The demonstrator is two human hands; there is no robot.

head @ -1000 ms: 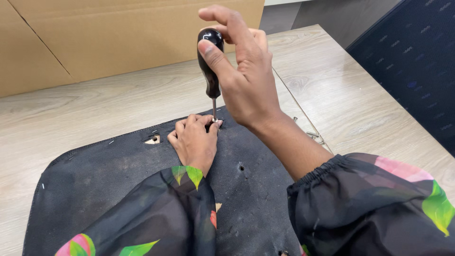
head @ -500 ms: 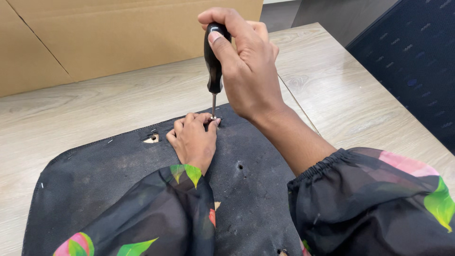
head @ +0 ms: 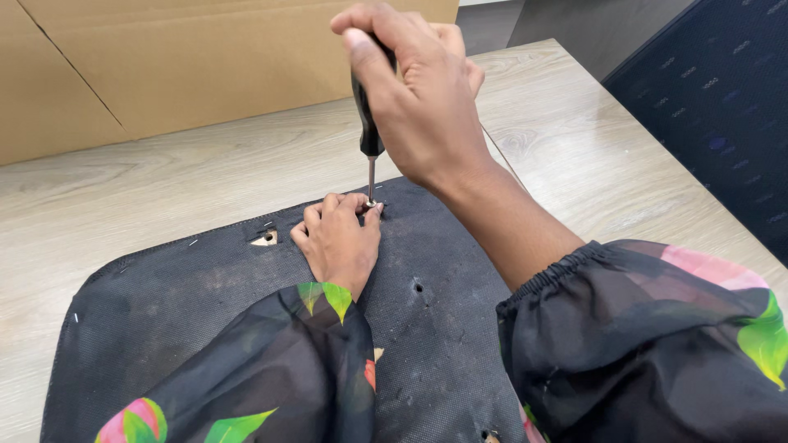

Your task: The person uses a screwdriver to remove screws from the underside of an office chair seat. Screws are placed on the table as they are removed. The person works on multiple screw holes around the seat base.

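The screwdriver (head: 369, 123) stands upright in the head view, its black handle wrapped in the right hand (head: 423, 102), its thin metal shaft going down to the black fabric-covered panel (head: 205, 303) on the wooden table (head: 164, 180). The left hand (head: 338, 242) lies on the panel, fingers pinched closed around the tip, probably steadying a small screw. The tool looks light and stiff; the thick handle seems the best place to hold it. The fabric looks soft and thin.
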